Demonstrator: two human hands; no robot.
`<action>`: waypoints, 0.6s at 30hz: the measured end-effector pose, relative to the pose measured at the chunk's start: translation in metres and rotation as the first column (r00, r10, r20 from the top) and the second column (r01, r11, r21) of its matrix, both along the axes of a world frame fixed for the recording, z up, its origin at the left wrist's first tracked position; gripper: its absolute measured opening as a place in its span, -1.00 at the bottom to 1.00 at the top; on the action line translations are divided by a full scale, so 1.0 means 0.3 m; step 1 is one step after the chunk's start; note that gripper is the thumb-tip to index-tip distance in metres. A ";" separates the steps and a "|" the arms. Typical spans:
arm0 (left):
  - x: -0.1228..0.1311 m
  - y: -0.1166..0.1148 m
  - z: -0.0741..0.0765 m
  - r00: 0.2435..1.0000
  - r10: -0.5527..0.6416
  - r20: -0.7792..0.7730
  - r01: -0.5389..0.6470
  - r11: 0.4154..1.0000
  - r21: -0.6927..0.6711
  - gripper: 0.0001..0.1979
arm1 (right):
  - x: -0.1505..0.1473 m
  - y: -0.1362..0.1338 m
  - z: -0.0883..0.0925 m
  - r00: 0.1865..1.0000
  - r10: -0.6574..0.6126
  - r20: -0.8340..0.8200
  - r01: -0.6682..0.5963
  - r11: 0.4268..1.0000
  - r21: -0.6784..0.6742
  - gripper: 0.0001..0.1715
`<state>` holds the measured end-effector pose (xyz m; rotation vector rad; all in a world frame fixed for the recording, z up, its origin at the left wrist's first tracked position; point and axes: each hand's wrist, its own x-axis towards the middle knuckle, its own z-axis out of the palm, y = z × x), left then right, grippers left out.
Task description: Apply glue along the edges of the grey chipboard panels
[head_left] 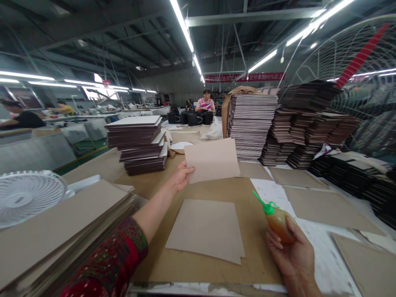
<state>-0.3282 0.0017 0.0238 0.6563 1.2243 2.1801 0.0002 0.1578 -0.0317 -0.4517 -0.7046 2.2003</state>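
well apart, left hand [180,177] pinches board [214,161] by its edge, right hand [293,253] clutches bottle [278,223]

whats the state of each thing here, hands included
left hand: gripping raised sheet
raised sheet: in the air, blank face showing
right hand: wrapped around squeeze bottle
squeeze bottle: tilted, green nozzle on
lower sheets: lying flat, edges not aligned
dark-edged stack: uneven
ceiling lights: lit
white fan: can't tell if running

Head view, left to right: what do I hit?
White fan → dark-edged board stack → raised sheet in the left hand → green-nozzled bottle in the right hand → black stacks.
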 end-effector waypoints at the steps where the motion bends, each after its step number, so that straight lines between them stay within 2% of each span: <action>1: 0.003 0.001 -0.003 1.000 -0.006 -0.001 0.006 1.000 -0.002 -0.56 | 0.001 -0.001 0.001 1.000 -0.001 -0.004 0.001 1.000 0.002 -0.80; 9: 0.028 -0.007 -0.029 0.996 -0.084 -0.025 0.084 0.996 -0.012 -0.50 | 0.005 0.000 -0.008 1.000 -0.004 0.004 0.004 1.000 0.008 -0.79; 18: 0.045 -0.008 -0.050 0.994 -0.107 -0.015 0.107 0.994 0.003 -0.49 | 0.004 -0.005 -0.007 0.999 -0.035 -0.005 0.035 0.999 -0.031 -0.75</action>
